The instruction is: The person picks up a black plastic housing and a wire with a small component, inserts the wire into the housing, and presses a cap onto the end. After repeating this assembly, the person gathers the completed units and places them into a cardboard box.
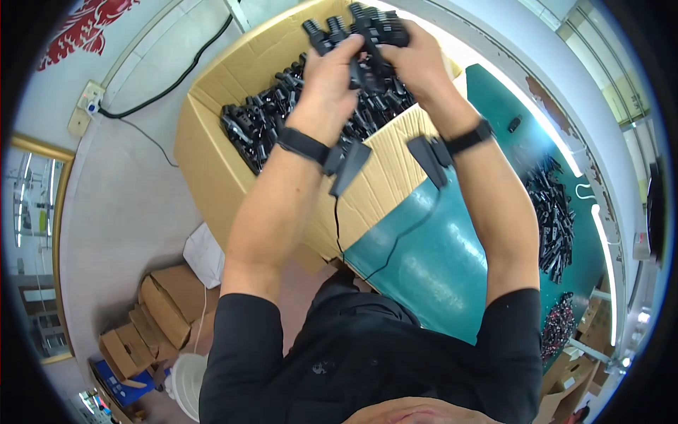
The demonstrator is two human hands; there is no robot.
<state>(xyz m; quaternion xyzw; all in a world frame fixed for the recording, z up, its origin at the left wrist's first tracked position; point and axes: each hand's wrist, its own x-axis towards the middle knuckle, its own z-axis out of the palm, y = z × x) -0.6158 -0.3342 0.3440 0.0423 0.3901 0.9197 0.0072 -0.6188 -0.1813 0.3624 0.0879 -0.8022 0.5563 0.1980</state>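
Above the far part of a large open cardboard box (201,152), my two hands are raised close together. My left hand (326,83) is closed around several black flashlights (326,32), their ridged ends pointing up and away. Beside it, my right hand (421,62) grips another cluster of black flashlights (385,30), slightly blurred by motion. Some of the held pieces cross between the two hands, so I cannot tell exactly which hand bears each one. Below them, a pile of similar black flashlights (261,120) fills the box. Each wrist wears a black strap with a cabled device.
A green table (424,261) lies right of the box, with a heap of black parts (556,226), a single black piece (515,124) and a pile of small reddish parts (559,326). Cardboard cartons (169,304) and a white bucket (189,378) stand at lower left.
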